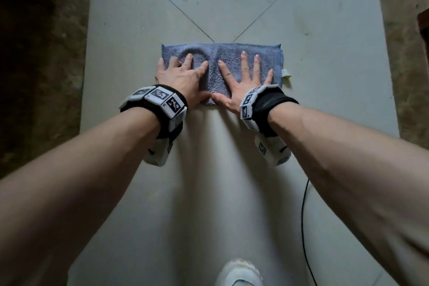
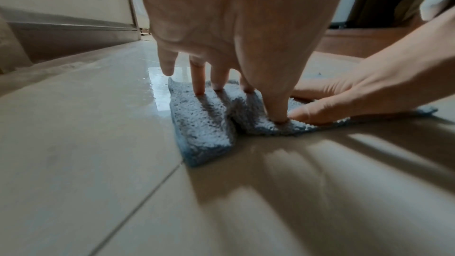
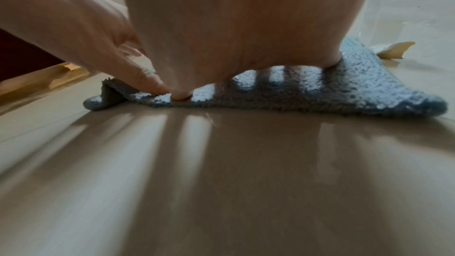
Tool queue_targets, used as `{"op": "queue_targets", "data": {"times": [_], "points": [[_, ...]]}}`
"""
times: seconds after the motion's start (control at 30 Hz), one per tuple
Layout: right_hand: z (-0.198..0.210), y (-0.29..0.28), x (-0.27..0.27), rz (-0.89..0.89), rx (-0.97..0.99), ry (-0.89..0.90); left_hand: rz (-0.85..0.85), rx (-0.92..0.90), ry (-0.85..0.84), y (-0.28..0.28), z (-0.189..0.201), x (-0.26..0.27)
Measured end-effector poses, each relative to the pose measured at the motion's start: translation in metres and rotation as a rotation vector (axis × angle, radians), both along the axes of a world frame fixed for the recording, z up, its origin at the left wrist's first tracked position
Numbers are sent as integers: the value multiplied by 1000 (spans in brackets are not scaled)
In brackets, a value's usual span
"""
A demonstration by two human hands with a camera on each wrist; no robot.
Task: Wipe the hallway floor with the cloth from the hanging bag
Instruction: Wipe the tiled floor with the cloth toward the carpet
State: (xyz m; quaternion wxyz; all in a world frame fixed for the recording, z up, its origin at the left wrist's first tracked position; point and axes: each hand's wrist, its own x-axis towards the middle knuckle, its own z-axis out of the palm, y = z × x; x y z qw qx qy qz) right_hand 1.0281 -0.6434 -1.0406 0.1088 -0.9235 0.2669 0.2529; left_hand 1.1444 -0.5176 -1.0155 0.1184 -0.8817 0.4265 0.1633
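Observation:
A folded blue terry cloth lies flat on the pale tiled hallway floor, with a cream label sticking out at its right end. My left hand presses on the cloth's left half with fingers spread and straight; its little finger hangs off the left edge. My right hand lies flat on the right half, fingers spread. The two thumbs nearly meet at the near edge. From the left wrist, the fingertips dent the cloth. From the right wrist, the palm covers the cloth.
Dark brown strips border the floor on the left and right. A black cable runs along the floor under my right forearm. My white shoe shows at the bottom. A skirting board runs along the left. A shiny streak lies beyond the cloth.

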Motion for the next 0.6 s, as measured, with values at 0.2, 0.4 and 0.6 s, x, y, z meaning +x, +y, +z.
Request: {"op": "queue_targets", "data": {"times": [0.2,0.4,0.6], "points": [[2,-15,27,29,11,1,28,90,16,-23,11,18],[7,-24,37,36,20,26,15,71,2,-28,7,31],[12,-5,5,-31,47,35,4,91,42,-22,13,14]]}}
